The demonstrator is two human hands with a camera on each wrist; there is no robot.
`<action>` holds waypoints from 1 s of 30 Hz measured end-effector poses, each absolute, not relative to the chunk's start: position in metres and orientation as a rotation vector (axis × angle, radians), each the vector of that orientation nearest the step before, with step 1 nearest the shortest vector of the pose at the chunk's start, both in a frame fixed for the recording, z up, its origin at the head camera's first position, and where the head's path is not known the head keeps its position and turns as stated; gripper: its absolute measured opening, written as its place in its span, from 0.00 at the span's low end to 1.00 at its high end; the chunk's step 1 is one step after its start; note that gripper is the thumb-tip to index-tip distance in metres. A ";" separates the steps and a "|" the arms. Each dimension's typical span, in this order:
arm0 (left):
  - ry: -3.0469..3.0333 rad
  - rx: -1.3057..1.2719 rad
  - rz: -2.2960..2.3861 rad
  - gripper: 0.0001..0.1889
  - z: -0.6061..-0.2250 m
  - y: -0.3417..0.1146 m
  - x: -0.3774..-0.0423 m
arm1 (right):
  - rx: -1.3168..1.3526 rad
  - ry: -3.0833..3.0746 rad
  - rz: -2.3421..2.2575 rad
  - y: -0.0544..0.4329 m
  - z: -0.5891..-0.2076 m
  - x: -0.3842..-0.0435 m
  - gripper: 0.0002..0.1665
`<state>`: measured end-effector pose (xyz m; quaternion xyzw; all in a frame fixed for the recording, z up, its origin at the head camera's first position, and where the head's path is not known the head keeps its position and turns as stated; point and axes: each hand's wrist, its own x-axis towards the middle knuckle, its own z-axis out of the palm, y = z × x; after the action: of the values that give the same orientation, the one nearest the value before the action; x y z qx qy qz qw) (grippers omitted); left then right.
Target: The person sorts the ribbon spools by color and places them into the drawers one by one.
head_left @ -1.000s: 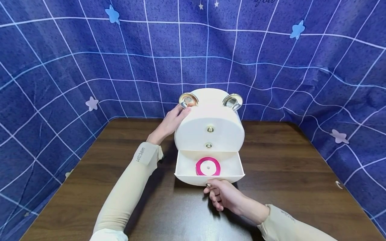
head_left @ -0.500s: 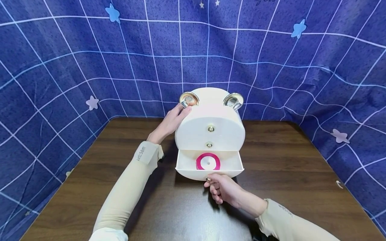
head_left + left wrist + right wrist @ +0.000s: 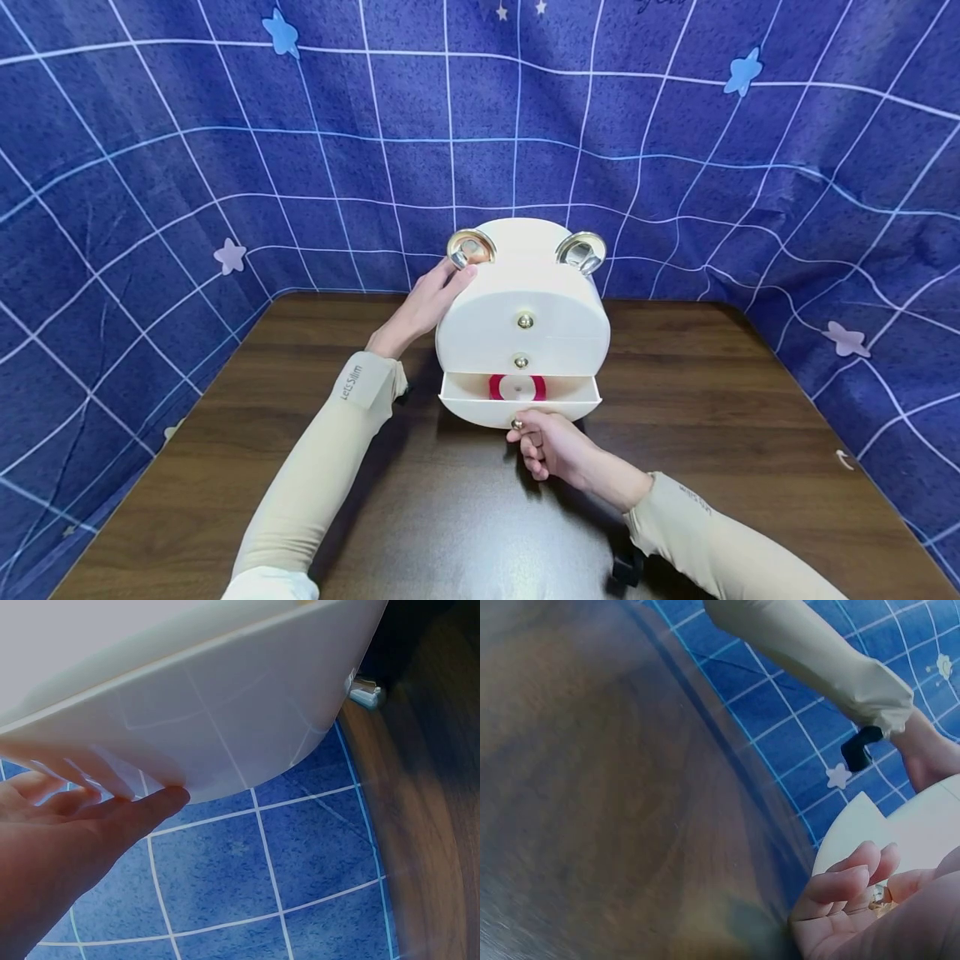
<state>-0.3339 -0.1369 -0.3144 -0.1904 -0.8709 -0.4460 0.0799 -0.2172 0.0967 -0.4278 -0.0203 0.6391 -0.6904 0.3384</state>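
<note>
A white rounded storage box [image 3: 480,333] with gold knobs and two shiny metallic ears stands on the table. Its bottom drawer [image 3: 457,407] is partly pulled out, and a roll of pink ribbon [image 3: 539,388] lies inside, its front part hidden by the drawer front. My right hand [image 3: 558,450] pinches the drawer knob [image 3: 517,423] between thumb and forefinger; the other fingers are loosely curled. On the box's upper left side, below the left ear [image 3: 471,247], rests my left hand [image 3: 423,304]. In the left wrist view its extended fingers [image 3: 161,804] touch the white wall.
The brown wooden table [image 3: 720,400] carries the box near its back edge. Behind and around it hangs a blue curtain [image 3: 337,167] with a grid and star pattern. Two upper knobs [image 3: 525,321] sit on the box front, their drawers shut.
My right hand has pushed the bottom drawer inward, away from me, so less of the ribbon roll shows. The left hand stays in place on the box.
</note>
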 end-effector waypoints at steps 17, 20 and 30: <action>-2.591 -0.608 -1.288 0.30 -0.316 -0.133 -0.334 | -0.052 1.674 -1.844 0.096 -0.431 -0.257 0.16; -2.589 -0.601 -1.302 0.30 -0.317 -0.132 -0.334 | -0.047 1.656 -1.816 0.099 -0.431 -0.259 0.18; -2.595 -0.586 -1.291 0.31 -0.315 -0.138 -0.327 | -0.474 1.803 -1.723 0.117 -0.370 -0.227 0.21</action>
<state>-0.3265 -0.1378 -0.3150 -0.1974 -0.8738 -0.4348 0.0922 -0.2275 0.1171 -0.3702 -0.1785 0.6783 -0.6481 0.2968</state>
